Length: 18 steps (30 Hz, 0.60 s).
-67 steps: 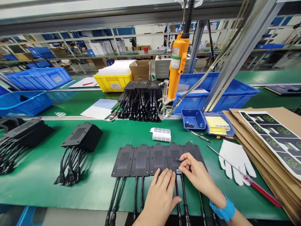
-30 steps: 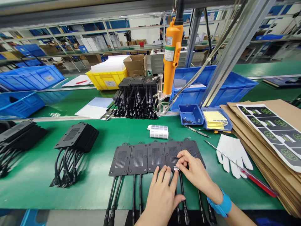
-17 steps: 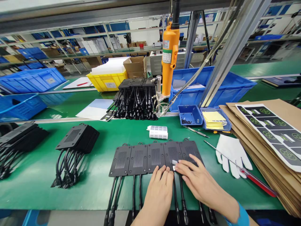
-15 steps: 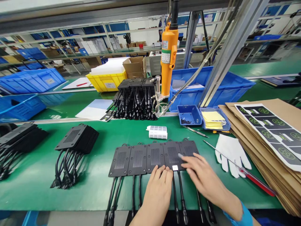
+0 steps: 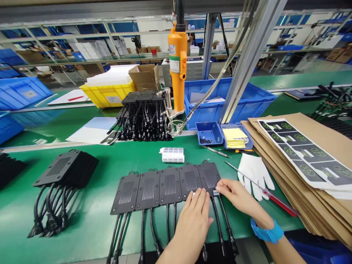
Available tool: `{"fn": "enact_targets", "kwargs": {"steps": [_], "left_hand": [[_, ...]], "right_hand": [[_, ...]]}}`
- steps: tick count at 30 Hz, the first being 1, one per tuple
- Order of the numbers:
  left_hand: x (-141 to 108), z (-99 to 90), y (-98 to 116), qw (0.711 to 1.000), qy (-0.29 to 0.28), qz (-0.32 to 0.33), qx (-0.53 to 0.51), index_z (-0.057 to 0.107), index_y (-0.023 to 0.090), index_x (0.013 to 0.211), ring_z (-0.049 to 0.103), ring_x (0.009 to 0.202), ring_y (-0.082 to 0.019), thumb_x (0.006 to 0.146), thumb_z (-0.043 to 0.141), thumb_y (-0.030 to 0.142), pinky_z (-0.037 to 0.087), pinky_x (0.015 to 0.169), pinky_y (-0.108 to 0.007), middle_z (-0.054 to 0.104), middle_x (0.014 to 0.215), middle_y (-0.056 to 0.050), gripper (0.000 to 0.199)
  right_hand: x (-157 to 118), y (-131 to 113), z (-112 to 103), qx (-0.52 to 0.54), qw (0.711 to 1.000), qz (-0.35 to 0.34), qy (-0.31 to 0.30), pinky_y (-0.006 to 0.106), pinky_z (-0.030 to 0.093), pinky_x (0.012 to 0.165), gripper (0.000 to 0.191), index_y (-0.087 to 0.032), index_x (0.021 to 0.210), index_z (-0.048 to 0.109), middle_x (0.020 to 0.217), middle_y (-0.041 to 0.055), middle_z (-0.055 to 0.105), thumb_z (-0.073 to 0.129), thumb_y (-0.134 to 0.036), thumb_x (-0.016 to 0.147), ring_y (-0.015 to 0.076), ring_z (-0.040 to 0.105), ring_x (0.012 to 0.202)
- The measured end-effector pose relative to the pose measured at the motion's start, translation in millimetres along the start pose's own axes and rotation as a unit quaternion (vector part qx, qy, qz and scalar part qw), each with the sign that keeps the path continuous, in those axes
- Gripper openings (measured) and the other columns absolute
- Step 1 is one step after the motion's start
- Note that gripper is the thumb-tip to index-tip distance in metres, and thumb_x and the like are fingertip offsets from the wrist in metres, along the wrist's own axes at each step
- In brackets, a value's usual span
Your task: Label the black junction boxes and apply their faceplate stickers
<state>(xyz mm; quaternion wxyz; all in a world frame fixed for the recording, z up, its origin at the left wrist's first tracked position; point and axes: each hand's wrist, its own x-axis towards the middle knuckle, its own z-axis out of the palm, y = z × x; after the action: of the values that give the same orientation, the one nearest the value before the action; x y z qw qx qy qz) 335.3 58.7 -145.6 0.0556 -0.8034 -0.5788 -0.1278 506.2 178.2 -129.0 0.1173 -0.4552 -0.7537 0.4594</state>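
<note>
Several flat black slotted boxes (image 5: pixel 149 190) with cables lie side by side in a row on the green table. My left hand (image 5: pixel 194 216) rests with outstretched fingers on the lower edge of the second box from the right (image 5: pixel 190 178); a bit of white label shows at its fingertips. At the lower edge of the rightmost box (image 5: pixel 209 176), my right hand (image 5: pixel 233 192) pinches a small pale label (image 5: pixel 216 193), which touches the box there. Beyond the row lies a roll of printed labels (image 5: pixel 172 155).
An orange power tool (image 5: pixel 177 69) hangs behind the row. To the right are a white glove (image 5: pixel 254 174), a red-handled screwdriver (image 5: pixel 280 203) and stacked cardboard (image 5: pixel 308 212). Another stack of black boxes (image 5: pixel 66 168) stands left. Blue bins (image 5: pixel 209 134) sit behind.
My right hand has come down onto the lower edge of the rightmost box with a label. My left hand now covers most of the neighbouring box's label. The view has shifted right.
</note>
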Motion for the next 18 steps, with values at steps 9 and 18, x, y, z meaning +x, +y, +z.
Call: {"fn": "enact_targets", "kwargs": {"steps": [9, 18], "left_hand": [[5.7, -3.3, 3.9, 0.999, 0.027, -0.013, 0.011, 0.056, 0.010, 0.128, 0.055, 0.120, -0.025, 0.070, 0.076, 0.060, 0.054, 0.100, -0.040, 0.055, 0.132, -0.010, 0.079], [8.9, -6.5, 6.2, 1.000, -0.011, -0.013, -0.004, 0.051, 0.015, 0.135, 0.056, 0.119, -0.029, 0.069, 0.071, 0.068, 0.054, 0.097, -0.047, 0.056, 0.131, -0.013, 0.087]], "right_hand": [[-0.2, -7.8, 1.2, -0.061, 0.998, 0.001, 0.012, 0.027, 0.028, 0.058, 0.030, -0.020, 0.073, 0.048, 0.060, -0.0025, 0.042, 0.042, -0.042, 0.092, 0.0149, 0.040, 0.059], [-2.3, -8.2, 1.8, -0.061, 0.998, 0.004, 0.027, 0.028, 0.027, 0.057, 0.030, -0.020, 0.073, 0.050, 0.058, -0.0028, 0.042, 0.042, -0.042, 0.092, 0.0150, 0.039, 0.057]]}}
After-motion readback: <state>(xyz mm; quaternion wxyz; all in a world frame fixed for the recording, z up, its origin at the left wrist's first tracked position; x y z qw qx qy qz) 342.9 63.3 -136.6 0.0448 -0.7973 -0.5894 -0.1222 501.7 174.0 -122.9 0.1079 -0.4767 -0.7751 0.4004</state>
